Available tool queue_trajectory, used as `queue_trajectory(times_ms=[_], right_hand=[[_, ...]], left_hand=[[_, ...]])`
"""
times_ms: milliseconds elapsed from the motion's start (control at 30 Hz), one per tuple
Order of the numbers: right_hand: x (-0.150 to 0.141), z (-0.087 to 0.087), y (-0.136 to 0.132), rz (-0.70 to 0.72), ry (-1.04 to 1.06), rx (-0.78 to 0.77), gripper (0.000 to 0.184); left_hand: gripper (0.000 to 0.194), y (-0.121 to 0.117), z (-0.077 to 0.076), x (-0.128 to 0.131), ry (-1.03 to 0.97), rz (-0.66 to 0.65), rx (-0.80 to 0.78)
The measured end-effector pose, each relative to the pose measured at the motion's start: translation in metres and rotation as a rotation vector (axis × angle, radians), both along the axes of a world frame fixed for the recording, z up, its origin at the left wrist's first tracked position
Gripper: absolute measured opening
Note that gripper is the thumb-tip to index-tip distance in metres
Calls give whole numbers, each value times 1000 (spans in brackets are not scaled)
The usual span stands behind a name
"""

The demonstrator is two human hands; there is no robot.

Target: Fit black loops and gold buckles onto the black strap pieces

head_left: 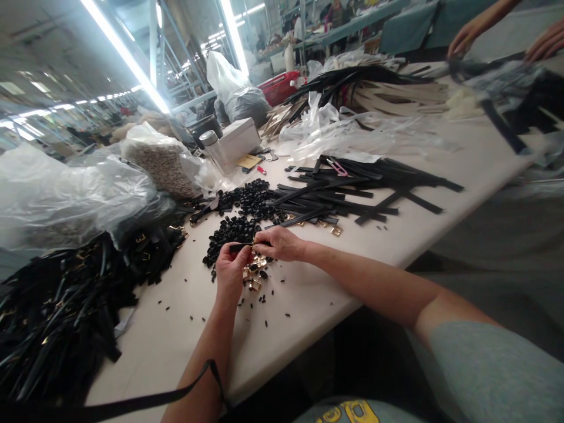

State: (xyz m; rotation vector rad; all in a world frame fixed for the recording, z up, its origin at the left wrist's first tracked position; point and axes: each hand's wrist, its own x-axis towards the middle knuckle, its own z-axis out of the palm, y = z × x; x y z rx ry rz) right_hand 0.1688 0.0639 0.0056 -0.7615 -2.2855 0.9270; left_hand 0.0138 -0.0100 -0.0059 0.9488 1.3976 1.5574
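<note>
My left hand (231, 267) pinches a short black strap (239, 247) between thumb and fingers. Against it, my right hand (282, 243) has its fingers closed at the strap's other end, where a bit of gold metal shows; the fingers hide most of it. Beneath both hands lie loose gold buckles (255, 285). Just behind them is a heap of small black loops (227, 232), with a second heap farther back. Flat black straps (317, 197) lie piled beyond my right hand.
Finished-looking black straps with buckles (66, 311) form a large heap at left, beside plastic bags (66, 200). A jar (214, 150), a white box (240, 140) and pink snips (337, 167) stand or lie farther back. Another person's hands (467, 38) handle black strips at upper right.
</note>
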Motion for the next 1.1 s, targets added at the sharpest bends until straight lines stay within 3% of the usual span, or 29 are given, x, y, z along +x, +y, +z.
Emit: queue_trajectory(times_ms=[233,367,533,700,800,967,1100], right_hand=[[3,5,1,-107,50,-23,22],[5,4,2,-26,73,-63,23],[6,2,2,115,116,-154,23],[8,4,2,138,65,-135,26],[10,7,3,119,9,-15,31],[11,5,6,-122,-71,410,33],[10,4,9,-142,-3,574,28]], left_hand=[[25,-9,3,-2,79,-149,72],[28,-7,2,-7,-17,-196,39],[44,-7,6,-8,-155,-350,-95],[36,-8,11,-11,-95,-292,-99],[33,-7,12,-15,-31,-244,-99],[38,-7,14,-12,85,-265,-173],[36,-6,13,-4,120,-274,-282]])
